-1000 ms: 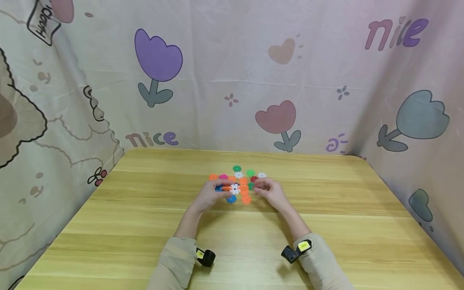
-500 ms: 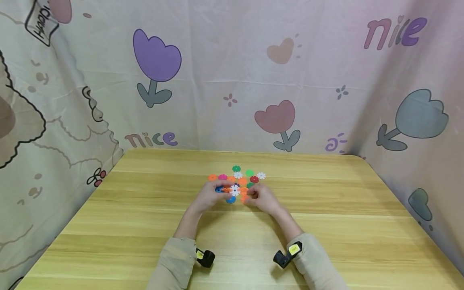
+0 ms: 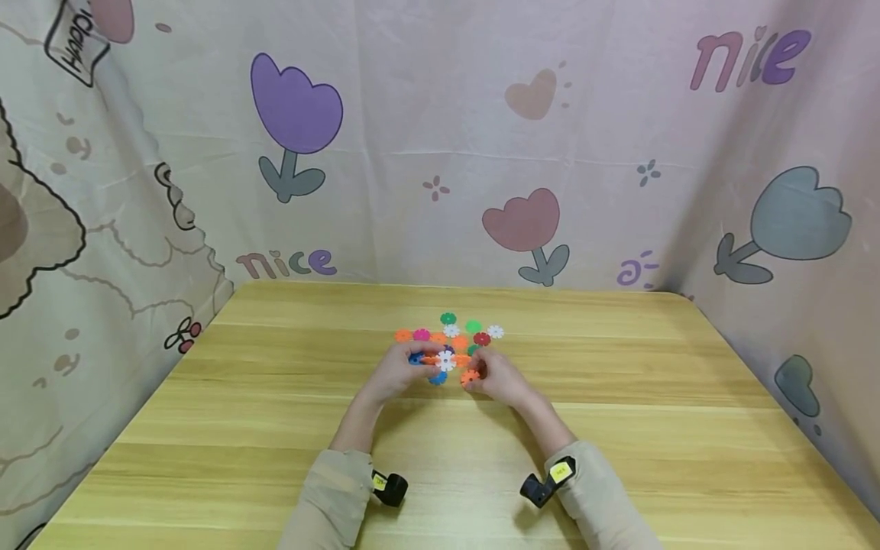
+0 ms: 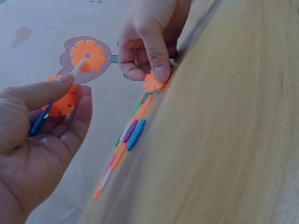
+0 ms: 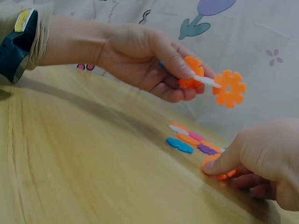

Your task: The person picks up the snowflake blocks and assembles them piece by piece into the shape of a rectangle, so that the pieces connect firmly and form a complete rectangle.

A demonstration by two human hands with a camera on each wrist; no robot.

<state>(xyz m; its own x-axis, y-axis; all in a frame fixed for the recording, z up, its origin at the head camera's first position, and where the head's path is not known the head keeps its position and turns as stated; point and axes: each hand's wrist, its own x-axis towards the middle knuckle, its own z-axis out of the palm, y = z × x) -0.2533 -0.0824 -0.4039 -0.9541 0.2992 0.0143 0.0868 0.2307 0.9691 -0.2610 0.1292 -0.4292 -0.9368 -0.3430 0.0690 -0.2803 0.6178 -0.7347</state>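
My left hand (image 3: pixel 402 370) holds a short chain of interlocking notched plastic discs above the table. In the right wrist view, an orange disc (image 5: pixel 190 77) sits by the thumb, a white disc (image 5: pixel 208 81) seen edge-on joins it, and another orange disc (image 5: pixel 237 89) forms the free end. A blue disc (image 4: pixel 39 120) shows edge-on near the left palm. My right hand (image 3: pixel 502 376) is low at the tabletop, thumb and fingers pinching a loose orange disc (image 4: pixel 152 83) tilted up from the surface. The two hands are apart.
Several loose discs lie flat behind and between the hands, among them a pink disc (image 3: pixel 422 334), a green disc (image 3: pixel 448 318), a dark red disc (image 3: pixel 482 338) and a blue disc (image 3: pixel 438 378). The wooden table (image 3: pixel 440 473) meets a printed curtain (image 3: pixel 412 92) at the back.
My right hand has moved left and slightly nearer, from beside the green disc to the front orange disc, which it now pinches and tilts. The left hand keeps its chain in place.
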